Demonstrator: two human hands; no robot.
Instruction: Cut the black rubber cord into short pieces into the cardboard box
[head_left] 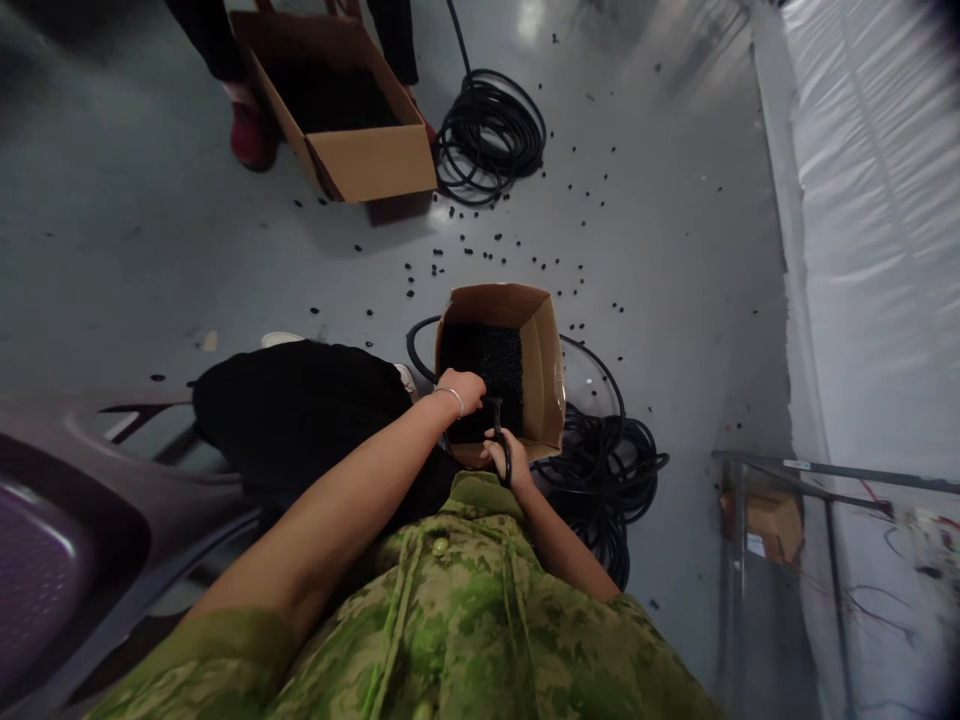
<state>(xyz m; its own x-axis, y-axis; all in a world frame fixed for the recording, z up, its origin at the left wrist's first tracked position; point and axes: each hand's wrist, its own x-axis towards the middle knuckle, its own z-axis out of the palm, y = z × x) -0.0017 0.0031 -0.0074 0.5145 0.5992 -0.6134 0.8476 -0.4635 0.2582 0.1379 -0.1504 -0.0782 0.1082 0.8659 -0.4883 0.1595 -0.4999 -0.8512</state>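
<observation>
Over the near part of a cardboard box (543,380), my left hand (462,391) is closed around a black hose (421,345) that curves in from the left. The hose's end at my fingers is too dark to make out. My right hand (513,458) grips black-handled scissors (503,452), their dark blades pointing away from me, close to my left fingers. Small black pieces (491,350) fill the bottom of the box.
Coiled black hose (611,460) lies right of the box, and another coil (491,135) farther ahead. Another person's foot (253,135) stands beside a larger cardboard box (375,160). Black bits dot the grey floor (660,250). A purple chair (52,570) is at left, a metal frame (825,470) at right.
</observation>
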